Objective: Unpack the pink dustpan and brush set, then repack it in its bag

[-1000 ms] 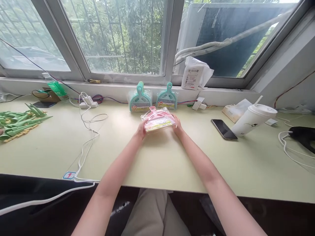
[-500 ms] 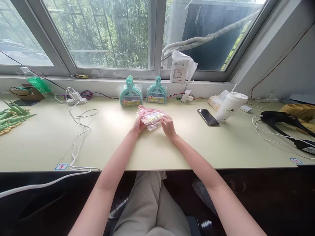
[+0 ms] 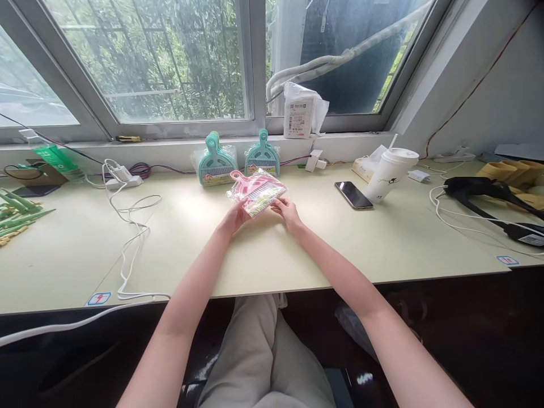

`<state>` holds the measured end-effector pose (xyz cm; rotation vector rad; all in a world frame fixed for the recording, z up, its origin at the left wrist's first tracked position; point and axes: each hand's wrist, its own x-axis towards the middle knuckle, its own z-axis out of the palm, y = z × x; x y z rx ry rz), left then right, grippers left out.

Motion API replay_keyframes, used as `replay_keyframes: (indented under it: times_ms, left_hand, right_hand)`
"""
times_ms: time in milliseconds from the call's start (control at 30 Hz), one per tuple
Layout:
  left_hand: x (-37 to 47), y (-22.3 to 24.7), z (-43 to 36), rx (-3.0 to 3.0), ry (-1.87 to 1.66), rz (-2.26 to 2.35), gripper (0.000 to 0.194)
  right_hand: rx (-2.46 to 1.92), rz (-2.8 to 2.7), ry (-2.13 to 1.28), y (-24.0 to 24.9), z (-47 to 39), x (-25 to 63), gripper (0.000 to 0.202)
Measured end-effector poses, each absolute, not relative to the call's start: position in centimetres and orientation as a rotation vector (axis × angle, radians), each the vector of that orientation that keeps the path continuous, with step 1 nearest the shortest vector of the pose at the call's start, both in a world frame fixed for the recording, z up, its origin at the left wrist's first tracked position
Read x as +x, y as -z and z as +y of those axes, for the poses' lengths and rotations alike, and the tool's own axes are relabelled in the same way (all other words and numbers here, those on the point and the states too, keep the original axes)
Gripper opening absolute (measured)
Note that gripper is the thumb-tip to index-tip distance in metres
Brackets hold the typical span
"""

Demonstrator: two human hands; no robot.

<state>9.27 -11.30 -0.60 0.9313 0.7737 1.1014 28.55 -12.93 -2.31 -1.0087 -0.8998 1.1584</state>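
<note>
Between my hands, above the table, is a pink mini dustpan and brush set [image 3: 260, 190] in a clear plastic wrapper, tilted with its handle toward the upper left. My left hand [image 3: 238, 216] grips its lower left edge. At its lower right edge my right hand [image 3: 287, 212] pinches the wrapper, fingers bent and partly tucked behind it. Behind stand two stacks of wrapped teal dustpan sets, a left stack [image 3: 216, 161] and a right stack [image 3: 262, 154], upright against the window ledge. The pink set covers a little of their lower edges.
To the right lie a phone [image 3: 353, 195], a white paper cup [image 3: 390, 174] with a straw and a tissue pack [image 3: 369, 164]. White cables [image 3: 135, 226] run across the left side near a power strip [image 3: 124, 180]. A black strap [image 3: 480, 195] lies far right.
The pink dustpan set has been raised and turned, its label side now slanting. My right hand has shifted from the wrapper's front to its lower right edge. The view has swung slightly.
</note>
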Motion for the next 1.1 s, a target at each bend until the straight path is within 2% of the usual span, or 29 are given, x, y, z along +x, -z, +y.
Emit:
replay_keyframes:
  times_ms: [367,467,533,667,833,1100]
  left_hand:
    - [9.4,0.3,-11.8,1.123,-0.832,0.728,0.063]
    - [9.2,0.7,-10.8,1.086,-0.889,0.806,0.064]
    - [8.7,0.9,-10.0,1.02,-1.029,0.913,0.058]
    - [6.9,1.1,-9.1,0.994,-1.185,1.071,0.03]
    - [5.6,1.0,-8.7,0.949,-1.289,1.2,0.016]
    - [2.2,1.0,-7.2,0.642,-1.603,1.466,0.018]
  right_hand:
    - [-0.891,-0.791,-1.3,1.4,-13.6,28.9,0.016]
    - [-0.917,-0.78,-1.294,1.3,-13.5,29.3,0.018]
    - [-0.923,-0.804,-1.289,1.2,-13.5,29.6,0.02]
    - [-0.942,-0.893,-1.299,1.2,-13.4,29.8,0.024]
    - [-0.955,-0.934,-1.322,1.0,-13.6,29.7,0.023]
    - [-0.966,-0.876,-1.275,0.4,-13.2,31.0,0.018]
